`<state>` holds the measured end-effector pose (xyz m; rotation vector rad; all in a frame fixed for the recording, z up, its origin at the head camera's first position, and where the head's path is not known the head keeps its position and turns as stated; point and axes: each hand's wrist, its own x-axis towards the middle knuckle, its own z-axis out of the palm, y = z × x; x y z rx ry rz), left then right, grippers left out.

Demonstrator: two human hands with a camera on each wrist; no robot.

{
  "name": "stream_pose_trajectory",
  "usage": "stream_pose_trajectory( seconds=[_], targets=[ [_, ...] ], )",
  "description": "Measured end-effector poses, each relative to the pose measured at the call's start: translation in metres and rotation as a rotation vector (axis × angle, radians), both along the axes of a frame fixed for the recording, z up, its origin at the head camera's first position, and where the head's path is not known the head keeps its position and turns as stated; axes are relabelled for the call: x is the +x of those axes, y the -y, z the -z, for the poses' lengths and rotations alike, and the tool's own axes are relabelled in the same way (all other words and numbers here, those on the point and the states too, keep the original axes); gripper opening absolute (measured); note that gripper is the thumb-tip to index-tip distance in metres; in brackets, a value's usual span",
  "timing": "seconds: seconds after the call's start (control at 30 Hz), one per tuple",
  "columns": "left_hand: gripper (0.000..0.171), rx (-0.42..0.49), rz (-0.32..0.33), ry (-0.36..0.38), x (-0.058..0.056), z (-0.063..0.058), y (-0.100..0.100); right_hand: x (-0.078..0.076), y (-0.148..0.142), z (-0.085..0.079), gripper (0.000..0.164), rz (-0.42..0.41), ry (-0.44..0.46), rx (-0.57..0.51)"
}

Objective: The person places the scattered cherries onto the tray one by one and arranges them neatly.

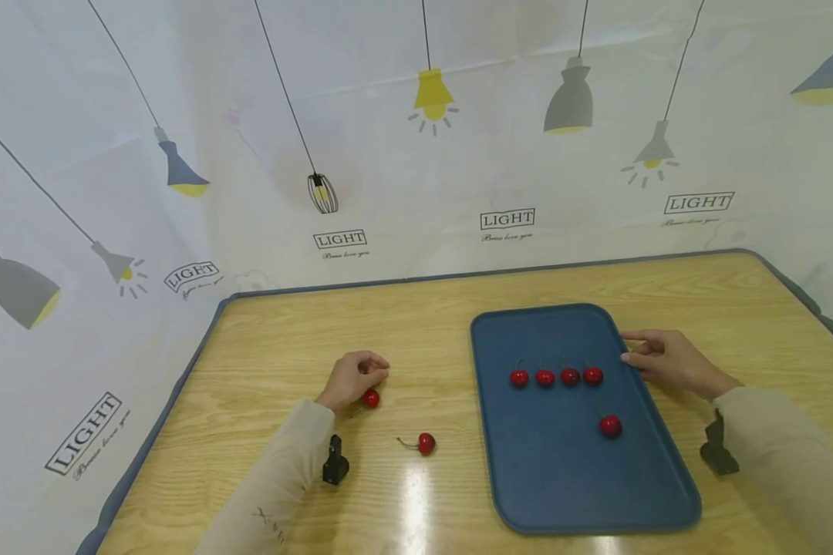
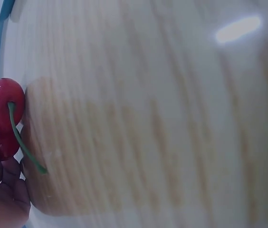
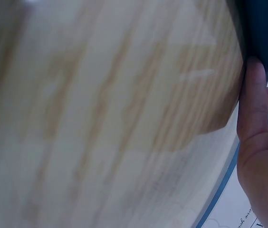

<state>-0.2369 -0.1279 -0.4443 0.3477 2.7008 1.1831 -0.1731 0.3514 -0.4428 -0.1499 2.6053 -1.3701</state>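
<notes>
My left hand (image 1: 355, 379) is over the wood table left of the tray, thumb and index fingertip together, with a red cherry (image 1: 371, 398) just under the thumb. In the left wrist view that cherry (image 2: 2, 145) is at the curled fingers, partly behind another; its stem is hidden. A second cherry (image 1: 426, 443) lies nearer, its green stem toward the left. My right hand (image 1: 669, 361) grips the right rim of the blue tray (image 1: 562, 486), its thumb (image 3: 255, 90) against the rim. On the tray several cherries (image 1: 544, 378) form a row, with one cherry (image 1: 610, 425) nearer me.
The wood table (image 1: 305, 324) has a blue edge (image 1: 403, 280) at the back and left. Behind it hangs a white cloth (image 1: 403, 169) printed with lamps. A black wrist mount (image 1: 335, 462) sits at my left sleeve, another mount (image 1: 719, 447) at my right.
</notes>
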Motion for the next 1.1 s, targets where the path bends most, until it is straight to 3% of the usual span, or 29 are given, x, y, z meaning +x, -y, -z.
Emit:
stream_pose_trajectory(
  seconds=[0.43, 0.77, 1.1],
  targets=[
    [0.009, 0.067, -0.006, 0.055, 0.000, 0.000, 0.003, 0.000, 0.000, -0.001, 0.056, 0.000, -0.004, 0.019],
    [0.014, 0.080, 0.021, 0.027, 0.005, -0.004, 0.006, 0.000, 0.000, 0.000, 0.056, -0.010, -0.013, 0.008],
    [0.018, 0.139, 0.022, 0.048, 0.008, -0.011, 0.000, 0.000, 0.000, -0.001, 0.056, -0.016, -0.030, 0.020]
  ],
)
